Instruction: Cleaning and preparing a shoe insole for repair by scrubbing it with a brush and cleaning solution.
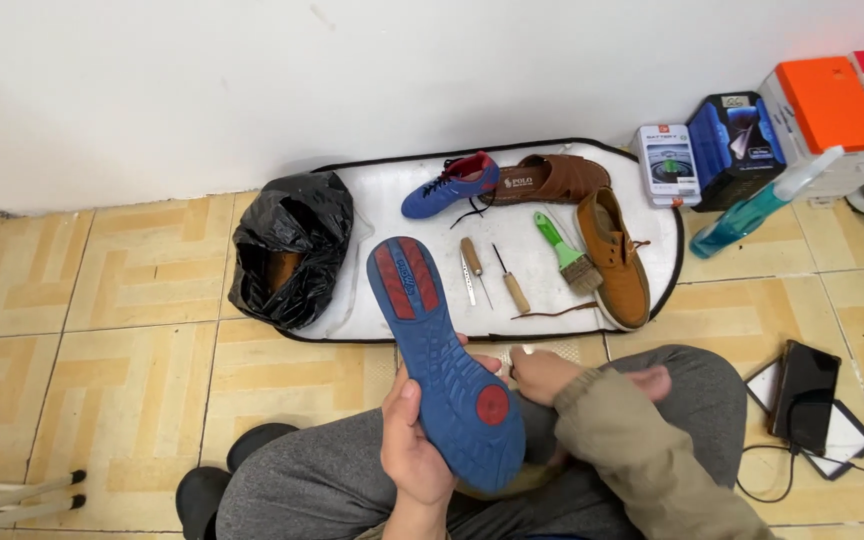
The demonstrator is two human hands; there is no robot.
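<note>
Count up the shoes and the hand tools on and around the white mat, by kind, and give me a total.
Blue shoes: 2, one sole-up in the left hand, one on the white mat
Brown shoes: 2
Wooden-handled tools: 2
Green-handled brush: 1
Total: 7

Blue shoe sole (444, 362) with red patches, tan shoe (616, 257), green-handled brush (564, 250), black bag (290, 248), white mat (392, 290), beige patterned floor tiles (132, 300).
</note>
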